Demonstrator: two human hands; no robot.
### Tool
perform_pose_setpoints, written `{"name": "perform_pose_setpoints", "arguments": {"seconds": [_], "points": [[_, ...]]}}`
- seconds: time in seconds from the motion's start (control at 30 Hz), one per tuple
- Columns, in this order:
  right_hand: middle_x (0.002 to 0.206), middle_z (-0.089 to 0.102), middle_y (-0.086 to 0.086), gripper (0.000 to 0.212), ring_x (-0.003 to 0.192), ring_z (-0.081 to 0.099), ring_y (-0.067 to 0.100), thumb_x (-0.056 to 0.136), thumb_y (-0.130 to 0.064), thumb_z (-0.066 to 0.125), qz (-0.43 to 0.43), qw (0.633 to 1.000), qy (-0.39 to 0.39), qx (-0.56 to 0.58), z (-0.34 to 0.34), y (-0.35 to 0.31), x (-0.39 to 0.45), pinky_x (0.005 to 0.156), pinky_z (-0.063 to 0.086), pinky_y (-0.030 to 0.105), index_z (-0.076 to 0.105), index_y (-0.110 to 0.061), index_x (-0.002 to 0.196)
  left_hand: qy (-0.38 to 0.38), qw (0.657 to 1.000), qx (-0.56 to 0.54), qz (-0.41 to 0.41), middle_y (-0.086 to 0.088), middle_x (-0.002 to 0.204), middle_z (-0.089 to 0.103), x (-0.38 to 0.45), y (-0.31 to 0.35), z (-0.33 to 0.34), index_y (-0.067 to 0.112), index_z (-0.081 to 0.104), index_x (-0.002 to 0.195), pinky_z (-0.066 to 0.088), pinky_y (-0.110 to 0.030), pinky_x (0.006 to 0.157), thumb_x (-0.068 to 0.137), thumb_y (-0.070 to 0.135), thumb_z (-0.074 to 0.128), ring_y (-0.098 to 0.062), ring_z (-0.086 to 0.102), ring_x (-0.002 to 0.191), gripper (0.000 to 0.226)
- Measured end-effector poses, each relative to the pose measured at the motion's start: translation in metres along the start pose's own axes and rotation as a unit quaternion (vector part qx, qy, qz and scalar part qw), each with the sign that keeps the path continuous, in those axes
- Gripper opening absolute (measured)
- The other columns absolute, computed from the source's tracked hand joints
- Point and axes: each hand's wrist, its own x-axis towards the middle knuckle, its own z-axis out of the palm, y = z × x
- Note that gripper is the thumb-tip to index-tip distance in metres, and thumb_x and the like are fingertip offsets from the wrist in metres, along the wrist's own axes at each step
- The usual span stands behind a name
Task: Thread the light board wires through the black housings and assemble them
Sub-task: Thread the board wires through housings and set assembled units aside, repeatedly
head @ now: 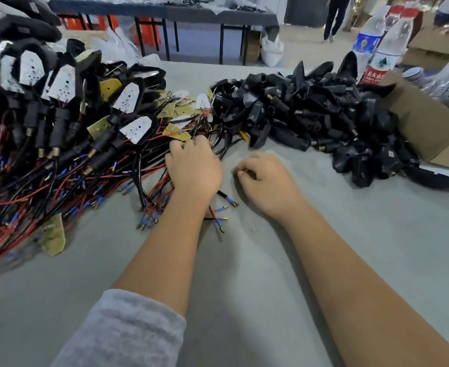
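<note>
The left hand (193, 168) lies knuckles-up on the tangle of red and black wires (149, 181), its fingers (189, 144) curled down into the strands at the near edge of the loose light boards (177, 131); whether they actually pinch a wire or board cannot be told, since the fingertips are buried under the hand. The right hand (267, 181) rests just beside it on the bare grey worktop (244, 274), fingers loosely curled under with the thumb tucked against them, and nothing can be seen in its grip. A few wire ends with blue sleeves and brass tips (222, 213) poke out from beneath the left wrist, between the two forearms. The left arm wears a pushed-up grey fleece sleeve (122, 332); the right forearm is bare. To the left, the wires spread into a large heap of assembled units (59, 107), white and yellow boards seated in black shells with their leads trailing toward the near edge. One yellow board (52, 235) lies alone at the near edge of that heap. To the right, well apart from the hands, sits a pile of empty black housings (310, 115), with an open cardboard box (435, 128) touching its far side. Two plastic water bottles (379, 49) stand behind the pile. In the background there is another dark table (165, 11) and a standing person's legs (333, 19).
</note>
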Motion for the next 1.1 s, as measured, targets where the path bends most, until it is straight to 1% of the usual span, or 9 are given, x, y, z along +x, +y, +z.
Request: {"name": "perform_pose_setpoints", "arguments": {"seconds": [0.2,0.3,0.4,0.53,0.6,0.7,0.8,0.9,1.1], "points": [[0.104,0.063,0.004,0.022,0.107,0.051,0.021,0.095,-0.015,0.051,-0.003,1.000,0.000,0.017,0.001,0.002,-0.002,0.093,0.041,0.039,0.072,-0.014,0.101,0.025,0.999,0.030,-0.030,-0.017,0.117,0.061,0.003,-0.010,-0.002,0.006,0.060,0.117,0.037,-0.044,0.090,0.102,0.026,0.041,-0.039,0.045,0.115,0.032],[0.100,0.063,0.003,0.022,0.102,0.053,0.020,0.095,-0.016,0.051,-0.003,1.000,0.000,0.020,0.002,0.003,-0.002,0.090,0.043,0.038,0.072,-0.014,0.100,0.093,0.994,-0.062,-0.020,-0.015,0.109,0.064,0.006,-0.011,-0.006,0.008,0.064,0.114,0.037,-0.043,0.086,0.103,0.026,0.036,-0.037,0.048,0.109,0.034],[0.087,0.066,-0.006,0.019,0.086,0.059,0.012,0.096,-0.017,0.053,0.034,0.993,0.027,0.113,-0.001,0.001,-0.004,0.079,0.046,0.031,0.072,-0.014,0.098,0.135,0.963,-0.220,0.080,-0.006,0.086,0.064,0.005,-0.008,-0.011,0.013,0.062,0.108,0.040,-0.039,0.074,0.104,0.025,0.035,-0.027,0.056,0.089,0.029],[0.074,0.060,-0.004,0.016,0.063,0.057,0.007,0.094,-0.018,0.063,0.112,0.906,0.088,0.398,-0.011,0.003,-0.004,0.070,0.050,0.028,0.064,-0.016,0.110,0.008,0.947,-0.257,0.193,0.011,0.067,0.058,-0.006,-0.002,-0.010,0.029,0.060,0.109,0.049,-0.041,0.066,0.102,0.033,0.042,-0.014,0.055,0.065,0.019],[0.068,0.056,-0.002,0.014,0.056,0.053,0.007,0.093,-0.013,0.064,0.129,0.868,0.089,0.471,-0.017,0.006,-0.004,0.059,0.047,0.020,0.064,-0.013,0.107,-0.035,0.952,-0.197,0.232,0.006,0.074,0.063,-0.009,0.002,-0.007,0.034,0.061,0.112,0.050,-0.044,0.066,0.101,0.038,0.043,-0.017,0.059,0.071,0.021],[0.068,0.056,0.000,0.008,0.057,0.048,0.011,0.094,-0.010,0.061,0.148,0.832,0.084,0.527,-0.021,0.009,-0.004,0.057,0.043,0.019,0.066,-0.004,0.098,-0.067,0.951,-0.149,0.261,0.002,0.089,0.068,-0.011,0.004,-0.005,0.036,0.060,0.119,0.051,-0.044,0.070,0.101,0.042,0.043,-0.017,0.060,0.082,0.025],[0.066,0.061,-0.001,0.009,0.057,0.050,0.010,0.096,-0.011,0.058,0.159,0.808,0.076,0.562,-0.021,0.009,-0.003,0.059,0.044,0.018,0.064,-0.005,0.094,-0.082,0.949,-0.177,0.246,0.002,0.089,0.069,-0.012,0.004,-0.005,0.037,0.060,0.118,0.051,-0.044,0.071,0.098,0.047,0.046,-0.015,0.061,0.079,0.027],[0.065,0.061,-0.002,0.010,0.057,0.051,0.009,0.098,-0.010,0.055,0.167,0.798,0.079,0.574,-0.018,0.007,-0.002,0.064,0.047,0.020,0.062,-0.005,0.094,-0.090,0.945,-0.238,0.204,0.008,0.061,0.057,-0.013,0.004,-0.006,0.043,0.059,0.106,0.046,-0.039,0.060,0.090,0.063,0.038,-0.009,0.050,0.055,0.033],[0.063,0.058,-0.001,0.014,0.056,0.052,0.009,0.098,-0.008,0.056,0.203,0.754,0.156,0.605,-0.020,0.010,0.001,0.063,0.049,0.022,0.064,-0.010,0.086,-0.048,0.944,-0.310,0.103,0.005,0.062,0.045,-0.013,0.002,-0.011,0.014,0.061,0.096,0.049,-0.042,0.068,0.093,0.061,0.025,-0.010,0.045,0.062,0.059]]}}
